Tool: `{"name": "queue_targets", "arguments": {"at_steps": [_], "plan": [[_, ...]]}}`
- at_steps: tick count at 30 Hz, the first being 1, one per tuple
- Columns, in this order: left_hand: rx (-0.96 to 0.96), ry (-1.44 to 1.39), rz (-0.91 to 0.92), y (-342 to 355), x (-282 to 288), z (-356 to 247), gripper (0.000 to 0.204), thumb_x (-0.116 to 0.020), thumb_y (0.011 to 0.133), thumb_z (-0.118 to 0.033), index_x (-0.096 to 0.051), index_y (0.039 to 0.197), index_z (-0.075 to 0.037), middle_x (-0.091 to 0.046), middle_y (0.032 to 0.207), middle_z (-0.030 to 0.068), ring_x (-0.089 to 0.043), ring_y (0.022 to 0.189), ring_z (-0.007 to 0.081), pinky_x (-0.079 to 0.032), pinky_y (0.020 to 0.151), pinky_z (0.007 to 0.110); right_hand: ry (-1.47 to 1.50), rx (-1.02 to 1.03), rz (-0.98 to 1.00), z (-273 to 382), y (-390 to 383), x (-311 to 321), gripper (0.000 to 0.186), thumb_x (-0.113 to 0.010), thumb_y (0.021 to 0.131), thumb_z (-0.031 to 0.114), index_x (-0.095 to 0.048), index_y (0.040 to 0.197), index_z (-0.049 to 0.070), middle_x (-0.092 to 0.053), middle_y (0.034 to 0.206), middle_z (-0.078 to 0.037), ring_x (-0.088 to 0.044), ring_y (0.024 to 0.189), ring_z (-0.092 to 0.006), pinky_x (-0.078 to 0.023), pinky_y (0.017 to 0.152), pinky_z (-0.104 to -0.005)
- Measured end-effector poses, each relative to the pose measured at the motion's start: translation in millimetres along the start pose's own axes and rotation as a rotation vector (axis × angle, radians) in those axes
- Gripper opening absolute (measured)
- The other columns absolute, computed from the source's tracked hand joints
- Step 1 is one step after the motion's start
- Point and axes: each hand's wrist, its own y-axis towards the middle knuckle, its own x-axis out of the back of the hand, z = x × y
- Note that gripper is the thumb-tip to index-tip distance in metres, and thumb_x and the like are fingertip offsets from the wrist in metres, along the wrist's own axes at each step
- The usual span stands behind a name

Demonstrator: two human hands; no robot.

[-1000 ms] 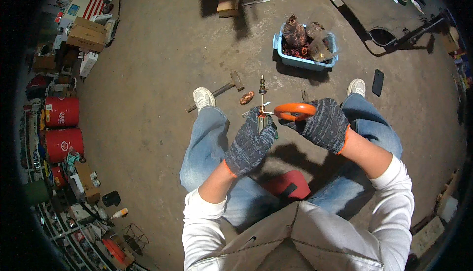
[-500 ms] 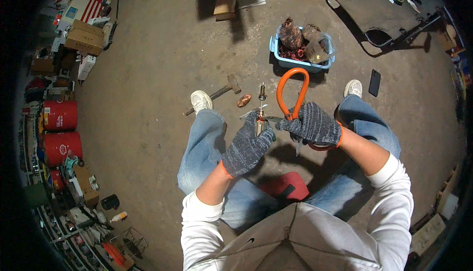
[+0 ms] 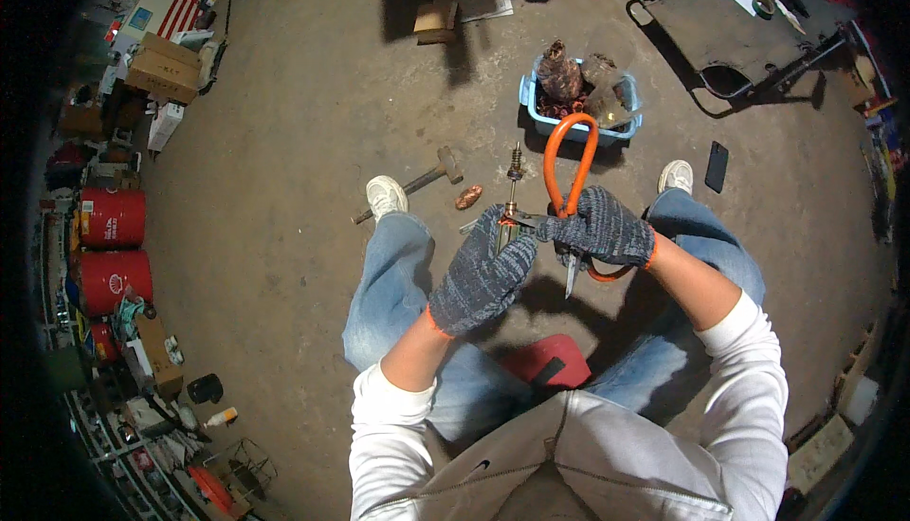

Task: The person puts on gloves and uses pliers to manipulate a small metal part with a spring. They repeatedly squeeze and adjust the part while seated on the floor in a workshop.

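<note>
My left hand [image 3: 483, 270], in a grey knit glove, is closed around a slim metal part with a shaft [image 3: 515, 175]. Its ribbed end points away from me, and a copper-coloured band shows by my fingers; the rest is hidden. My right hand [image 3: 604, 227], gloved likewise, grips large orange-handled scissors [image 3: 591, 146]. Their blades are spread: one reaches left to the copper-coloured band, the other points down toward me. On the floor beyond my left hand lie a copper-coloured oval bundle [image 3: 468, 198] and a hammer [image 3: 431, 180].
Ahead stands a blue tub [image 3: 583, 129] holding brown, rough lumps and reddish scraps. A phone [image 3: 718, 166] lies by my right foot. A dark low table [image 3: 730, 23] stands far right. Red drums [image 3: 114, 279] and boxes line the left. A red pad [image 3: 548, 360] is between my legs.
Both hands have shifted slightly; the metal part has moved a little right and away from me. The scissors' orange loop has risen, and the blade pointing toward me shows more clearly.
</note>
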Motion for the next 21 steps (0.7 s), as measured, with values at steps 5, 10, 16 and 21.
{"name": "queue_targets", "arguments": {"at_steps": [5, 10, 16, 21], "plan": [[0.481, -1.015, -0.061, 12, 26, -12, 0.042, -0.050, 0.089, -0.007, -0.035, 0.128, -0.004, -0.052, 0.088, 0.0050, -0.052, 0.077, 0.0085, -0.046, 0.067, 0.023, 0.056, -0.183, 0.132, 6, -2, 12, 0.017, -0.065, 0.074, 0.020, -0.062, 0.088, 0.011, -0.060, 0.066, -0.006, -0.059, 0.055, -0.0200, -0.046, 0.049, -0.0310], [0.749, -1.465, -0.031, 23, 47, -22, 0.040, -0.050, 0.091, -0.015, -0.036, 0.127, -0.005, -0.051, 0.080, 0.0041, -0.050, 0.066, 0.0084, -0.044, 0.059, 0.021, 0.001, -0.105, -0.016, 9, -1, 8, 0.038, -0.068, 0.078, 0.036, -0.062, 0.064, 0.001, -0.059, 0.053, -0.005, -0.055, 0.047, -0.0105, -0.044, 0.047, -0.0253], [0.736, -1.166, -0.108, 23, 39, -23, 0.036, -0.053, 0.088, -0.019, -0.046, 0.121, -0.005, -0.054, 0.077, 0.0025, -0.052, 0.065, 0.0098, -0.045, 0.059, 0.025, -0.036, -0.053, -0.047, 11, -2, 5, 0.034, -0.066, 0.079, 0.035, -0.063, 0.068, 0.003, -0.058, 0.053, -0.005, -0.056, 0.048, -0.0107, -0.044, 0.048, -0.0255], [0.297, -0.441, -0.267, 25, 33, -17, 0.024, -0.053, 0.086, -0.012, -0.053, 0.108, -0.001, -0.057, 0.084, 0.0125, -0.058, 0.073, 0.0227, -0.047, 0.065, 0.035, -0.314, 0.093, -0.024, 9, -7, -5, 0.026, -0.059, 0.077, 0.018, -0.059, 0.104, 0.017, -0.061, 0.070, -0.005, -0.060, 0.057, -0.0204, -0.046, 0.049, -0.0331]]}}
